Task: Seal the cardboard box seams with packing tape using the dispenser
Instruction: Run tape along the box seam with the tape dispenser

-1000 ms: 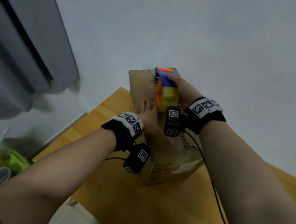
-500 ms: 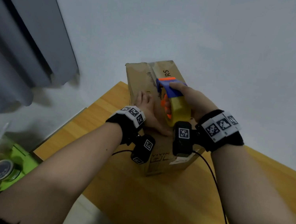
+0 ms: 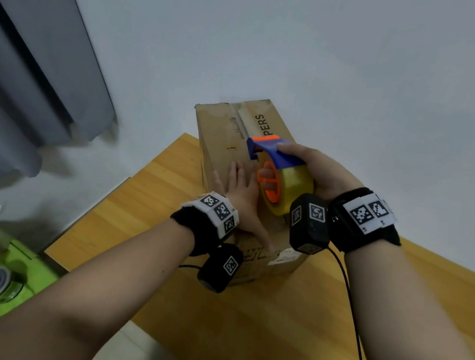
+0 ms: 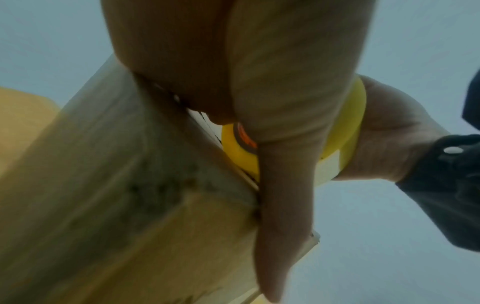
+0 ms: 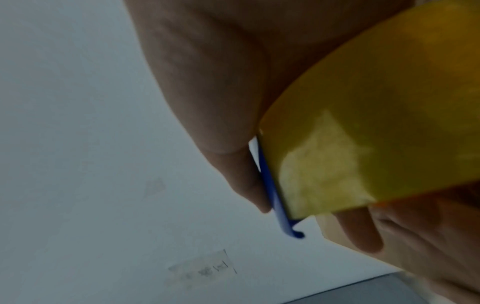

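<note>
One box (image 3: pixel 221 134), one dispenser (image 3: pixel 274 151) (two hands (image 3: pixel 243 193))

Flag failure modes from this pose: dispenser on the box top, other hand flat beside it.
1. The left hand lies flat on the cardboard box right beside the tape dispenser; its fingers could get taped or nicked.
2. The box stands tall near the table corner; pulling could tip or slide it.
3. The right hand grips the roll, so tape may feed unevenly.

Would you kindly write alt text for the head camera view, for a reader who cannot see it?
A person's right hand grips a blue-and-orange tape dispenser on top of a cardboard box, while the left hand lies flat on the box beside it. The box stands on a wooden table against a pale wall.
</note>
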